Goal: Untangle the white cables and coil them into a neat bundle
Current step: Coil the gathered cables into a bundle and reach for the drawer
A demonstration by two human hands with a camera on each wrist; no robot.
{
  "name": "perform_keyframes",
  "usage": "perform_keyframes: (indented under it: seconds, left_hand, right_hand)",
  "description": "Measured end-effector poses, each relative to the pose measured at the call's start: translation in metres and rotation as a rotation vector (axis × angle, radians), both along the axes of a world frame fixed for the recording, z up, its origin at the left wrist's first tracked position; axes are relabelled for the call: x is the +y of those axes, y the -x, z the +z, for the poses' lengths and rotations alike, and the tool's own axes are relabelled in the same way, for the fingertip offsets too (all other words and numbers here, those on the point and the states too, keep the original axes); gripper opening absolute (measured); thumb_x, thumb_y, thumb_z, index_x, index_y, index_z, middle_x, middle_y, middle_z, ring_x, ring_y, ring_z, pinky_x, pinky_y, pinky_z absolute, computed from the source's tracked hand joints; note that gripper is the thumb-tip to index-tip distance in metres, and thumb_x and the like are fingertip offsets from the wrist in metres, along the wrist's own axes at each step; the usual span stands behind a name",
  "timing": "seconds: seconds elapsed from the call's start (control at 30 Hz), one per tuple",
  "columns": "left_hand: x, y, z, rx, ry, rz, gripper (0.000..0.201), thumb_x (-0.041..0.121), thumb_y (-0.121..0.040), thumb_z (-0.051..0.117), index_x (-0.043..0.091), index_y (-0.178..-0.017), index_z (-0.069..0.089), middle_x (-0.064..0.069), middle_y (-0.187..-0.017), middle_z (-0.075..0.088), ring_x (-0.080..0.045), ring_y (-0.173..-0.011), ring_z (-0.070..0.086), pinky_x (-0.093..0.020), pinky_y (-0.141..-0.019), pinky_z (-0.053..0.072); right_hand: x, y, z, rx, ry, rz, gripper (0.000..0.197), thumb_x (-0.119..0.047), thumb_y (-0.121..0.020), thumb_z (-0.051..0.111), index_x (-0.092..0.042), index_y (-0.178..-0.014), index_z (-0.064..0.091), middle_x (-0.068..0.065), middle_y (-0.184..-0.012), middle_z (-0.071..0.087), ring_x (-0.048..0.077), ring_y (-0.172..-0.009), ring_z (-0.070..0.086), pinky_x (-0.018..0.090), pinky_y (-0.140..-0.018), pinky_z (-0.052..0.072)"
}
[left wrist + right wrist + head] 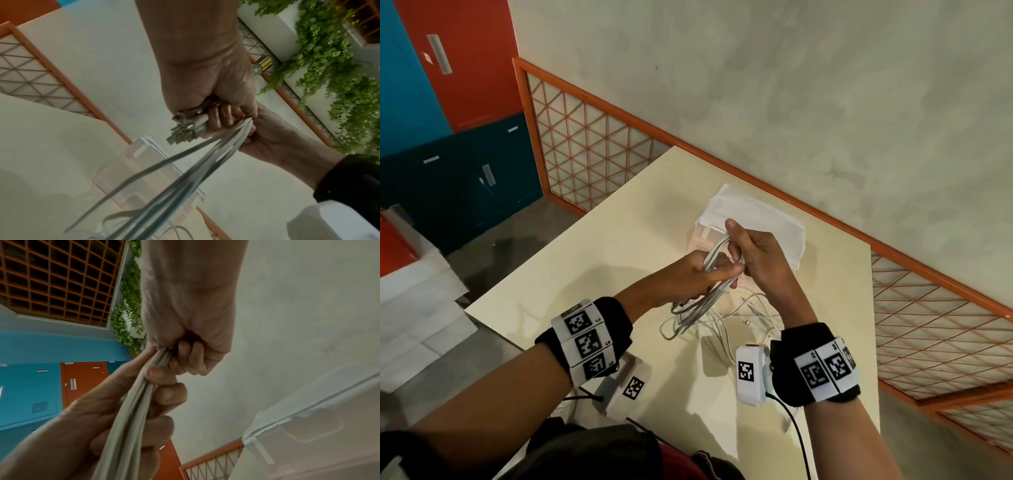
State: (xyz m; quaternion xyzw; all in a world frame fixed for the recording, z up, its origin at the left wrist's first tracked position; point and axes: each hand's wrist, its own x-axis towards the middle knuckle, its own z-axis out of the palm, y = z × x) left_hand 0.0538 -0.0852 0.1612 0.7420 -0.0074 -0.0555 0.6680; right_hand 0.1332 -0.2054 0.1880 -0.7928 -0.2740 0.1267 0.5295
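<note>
Above the cream table [585,267], both hands hold a bunch of white cables [709,298]. My left hand [688,277] grips the gathered strands in its fist, and the left wrist view shows several metal plug ends [183,129] sticking out of that left hand [205,84]. My right hand [756,250] pinches the top of the same strands just beyond it, seen close in the right wrist view as the right hand [191,340] on the cables [131,410]. Loose white cable loops [750,315] trail from the bunch onto the table below the hands.
A translucent plastic box [753,219] with a lid stands on the table just beyond the hands, against an orange lattice rail [756,181]. A card with a black-and-white marker [633,387] lies near the table's front edge. Blue and red lockers [448,102] stand at the left.
</note>
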Motion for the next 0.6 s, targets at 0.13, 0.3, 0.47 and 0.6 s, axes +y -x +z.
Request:
perform_keyframes:
  seconds: [0.13,0.3,0.47,0.6]
  left_hand:
    - [-0.001,0.002,-0.002,-0.074,0.031,-0.031,0.033,0.033,-0.095,0.05,0.018,-0.069,0.063,0.002,-0.064,0.061,-0.01,-0.045,0.037,-0.017,-0.044,0.029]
    - [-0.001,0.001,0.001,-0.091,0.012,-0.065,0.033,0.03,-0.097,0.048,0.017,-0.069,0.06,0.007,-0.062,0.059,-0.001,-0.042,0.042,-0.011,-0.044,0.033]
    - [0.002,-0.008,0.003,-0.207,0.027,0.127,0.031,0.033,-0.097,0.044,0.017,-0.074,0.057,0.008,-0.063,0.059,-0.006,-0.06,0.057,-0.02,-0.066,0.049]
    - [0.015,-0.015,0.005,-0.299,0.026,0.283,0.031,0.03,-0.1,0.04,0.012,-0.077,0.052,0.002,-0.062,0.051,-0.005,-0.05,0.051,-0.016,-0.053,0.043]
  right_hand:
    - [-0.001,0.0,0.01,-0.072,0.052,0.036,0.056,-0.044,-0.093,0.052,-0.009,-0.049,0.044,0.003,-0.045,0.038,0.018,-0.048,0.041,0.029,-0.058,0.035]
    - [-0.002,0.0,0.013,-0.087,0.029,0.084,0.056,-0.047,-0.092,0.051,-0.01,-0.052,0.043,0.011,-0.049,0.041,0.035,-0.047,0.049,0.033,-0.059,0.039]
    - [0.001,0.011,-0.018,0.139,-0.097,0.099,0.071,-0.074,-0.081,0.017,-0.019,-0.092,0.061,-0.01,-0.075,0.066,0.011,-0.075,0.063,0.033,-0.078,0.052]
    - [0.002,0.023,-0.041,0.209,0.158,0.316,0.057,-0.054,-0.085,0.057,-0.019,-0.127,0.042,0.008,-0.114,0.067,0.02,-0.108,0.065,0.045,-0.098,0.05]
